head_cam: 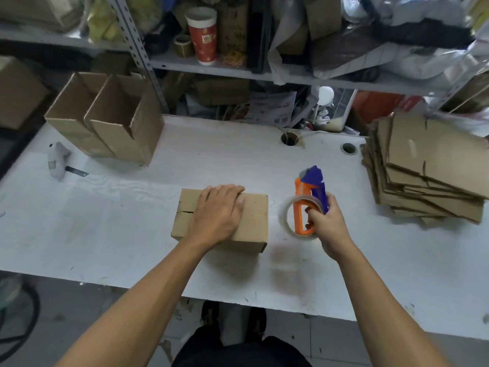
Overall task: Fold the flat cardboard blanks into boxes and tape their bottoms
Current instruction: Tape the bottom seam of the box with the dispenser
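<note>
Head view looks down on a folded cardboard box [254, 223] lying near the middle of a white table [105, 234], its flap seam facing up. On top of it the left hand [219, 210] lies flat, fingers straight and pressing the flaps down. Just to the right of the box, clear of it, the right hand [326, 226] grips the orange handle of a tape dispenser [307, 202] with a purple head and a roll of clear tape, held above the table. Further right, at the table's edge, sits a stack of flat cardboard blanks [428, 165]. At the far left corner stand two open boxes [105, 117] side by side, touching. A red paper cup [202, 35] stands on the shelf behind.
</note>
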